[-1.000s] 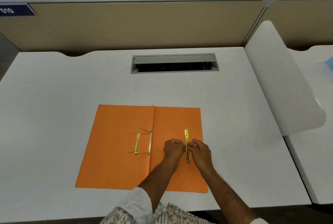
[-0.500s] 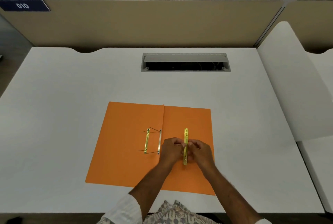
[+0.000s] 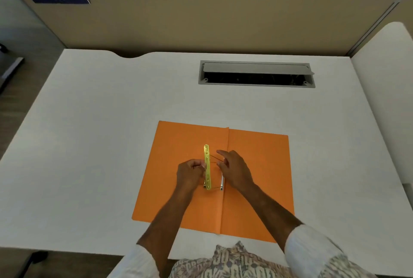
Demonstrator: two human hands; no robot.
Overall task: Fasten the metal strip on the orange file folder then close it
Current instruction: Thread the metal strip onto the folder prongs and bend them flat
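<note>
Orange file folder [image 3: 257, 177]: lies open and flat near the front edge of the white desk [image 3: 111, 121]. Gold metal strip [image 3: 207, 166]: lies lengthwise on the left leaf, just left of the centre fold, over the fastener with its thin wire prongs [image 3: 215, 158]. Left hand [image 3: 190, 175]: fingers pinched on the strip's left edge; right hand [image 3: 234, 169]: fingers loosely spread, holding nothing, fingertips at the prongs.

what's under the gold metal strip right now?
Under the gold metal strip, held by the left hand, lies the open orange file folder; whether it sits on the fastener prongs is hidden.
</note>
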